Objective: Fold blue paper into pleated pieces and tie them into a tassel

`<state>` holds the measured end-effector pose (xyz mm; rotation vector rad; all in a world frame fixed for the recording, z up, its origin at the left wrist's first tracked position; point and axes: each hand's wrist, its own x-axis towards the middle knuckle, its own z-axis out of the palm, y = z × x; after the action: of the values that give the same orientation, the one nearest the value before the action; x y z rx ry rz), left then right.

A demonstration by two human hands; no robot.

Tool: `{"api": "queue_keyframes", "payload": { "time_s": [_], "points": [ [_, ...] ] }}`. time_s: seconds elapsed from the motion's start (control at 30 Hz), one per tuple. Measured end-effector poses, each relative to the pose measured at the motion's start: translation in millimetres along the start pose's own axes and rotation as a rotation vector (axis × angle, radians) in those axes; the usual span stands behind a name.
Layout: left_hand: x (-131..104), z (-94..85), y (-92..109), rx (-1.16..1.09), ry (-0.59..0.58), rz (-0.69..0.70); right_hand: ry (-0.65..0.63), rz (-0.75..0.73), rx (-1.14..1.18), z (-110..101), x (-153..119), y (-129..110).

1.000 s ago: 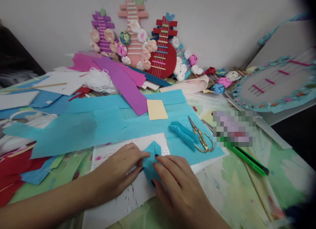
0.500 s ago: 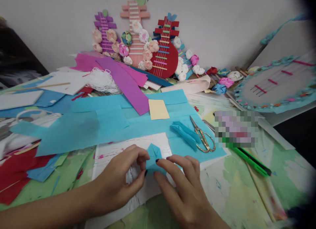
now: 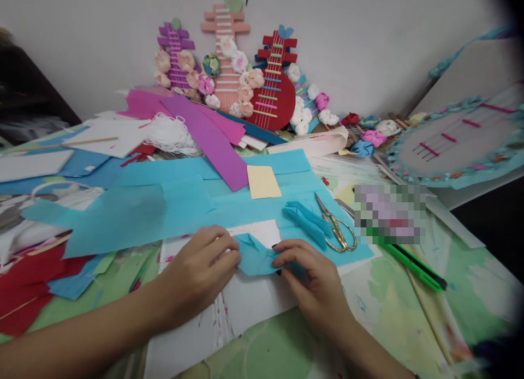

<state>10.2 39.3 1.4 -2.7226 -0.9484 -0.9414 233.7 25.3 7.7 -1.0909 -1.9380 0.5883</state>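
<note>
Between my two hands is a creased piece of blue crepe paper (image 3: pixel 256 257), held just over a white sheet (image 3: pixel 245 305). My left hand (image 3: pixel 202 272) pinches its left end, the fingers curled closed. At the right end, my right hand (image 3: pixel 309 278) grips the paper between thumb and fingers. Folded blue strips (image 3: pixel 307 222) lie just beyond my right hand, beside gold-handled scissors (image 3: pixel 336 229). Under these spreads a larger sheet of blue paper (image 3: pixel 229 202), with a small cream paper square (image 3: pixel 264 182) on top.
Paper lutes with paper flowers, including a red one (image 3: pixel 272 90), lean against the wall. A purple strip (image 3: pixel 208 144) and white string (image 3: pixel 172 134) lie at the back left. Red paper scraps (image 3: pixel 28 292) are at left, a green box cutter (image 3: pixel 415 265) at right.
My hands have moved apart, and the blue paper between them has opened out wider. My left hand has closed on its left end; my right hand has shifted right with the other end.
</note>
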Motion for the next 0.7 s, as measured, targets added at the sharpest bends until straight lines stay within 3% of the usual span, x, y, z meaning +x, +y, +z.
{"api": "queue_keyframes", "payload": {
  "time_s": [0.27,0.47,0.7],
  "points": [
    [0,0.1,1,0.004,-0.001,0.063,0.070,-0.263,-0.388,8,-6,1],
    [-1,2.9,4,0.012,-0.019,0.056,-0.014,-0.392,-0.499,9,-7,3],
    [3,1.7,9,0.029,0.040,0.052,-0.121,-0.306,-0.400,5,-3,-4]
  ]
}}
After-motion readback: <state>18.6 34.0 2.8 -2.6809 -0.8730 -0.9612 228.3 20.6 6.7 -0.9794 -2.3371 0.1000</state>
